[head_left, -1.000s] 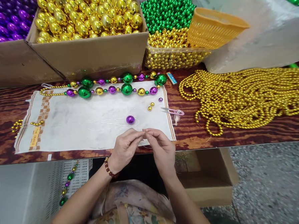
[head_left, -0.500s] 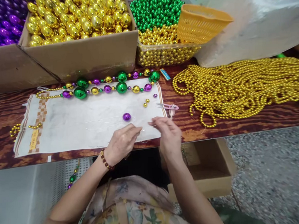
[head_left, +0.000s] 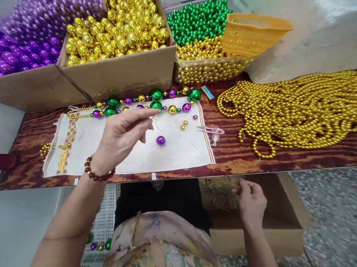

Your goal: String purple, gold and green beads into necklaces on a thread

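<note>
My left hand is raised over the white cloth, thumb and forefinger pinched together; what they pinch is too fine to make out. A loose purple bead lies on the cloth just right of that hand. My right hand is below the table edge, inside an open cardboard box, with fingers curled near a tangle of scraps. A strung necklace of green, purple and gold beads lies along the cloth's far edge. Two small gold beads and pink thread snips lie at the cloth's right side.
A heap of gold bead strands covers the table's right half. Behind stand cardboard boxes of gold balls and purple balls, a tub of green and gold beads, an orange basket and a white bag.
My hands have parted. The left hand rose and moved left over the cloth. The right hand dropped off the table into the box below. The view shifted slightly.
</note>
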